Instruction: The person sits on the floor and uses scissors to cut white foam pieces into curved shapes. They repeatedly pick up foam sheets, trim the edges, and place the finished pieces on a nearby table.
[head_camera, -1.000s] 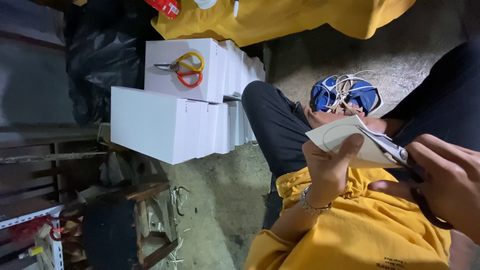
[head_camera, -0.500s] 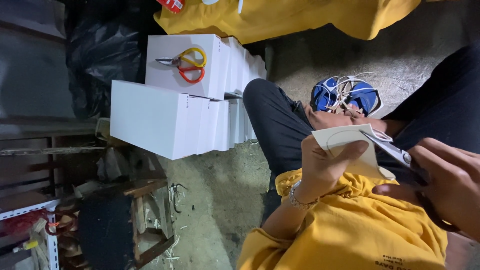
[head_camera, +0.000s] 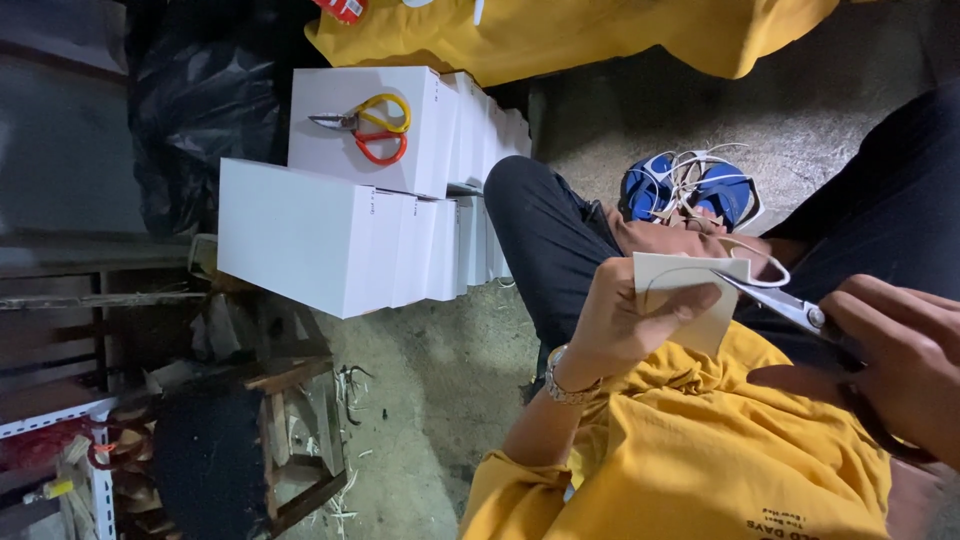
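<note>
The left hand (head_camera: 625, 320) is closed on a pale card tag (head_camera: 680, 300), fingers curled behind it and the thumb pressed across its face, wrist bent back with a metal bracelet (head_camera: 570, 378) showing. The right hand (head_camera: 900, 360) is wrapped round the handles of the steel scissors (head_camera: 790, 305), whose blades meet the tag's edge and its thin looped string (head_camera: 760, 262). To my eye the cut wants the tag held taut and flat, the thumb kept clear of the blades, and the tips closing only on the string, not on the yellow garment (head_camera: 720, 450) bunched just beneath both hands. Beyond the left hand lies a bent knee in dark trousers (head_camera: 545, 230), and a blue sandal (head_camera: 690, 190) sits on the gritty floor. Further off, stacked white boxes (head_camera: 320, 235) carry a second pair of scissors with yellow and orange handles (head_camera: 370, 125).
</note>
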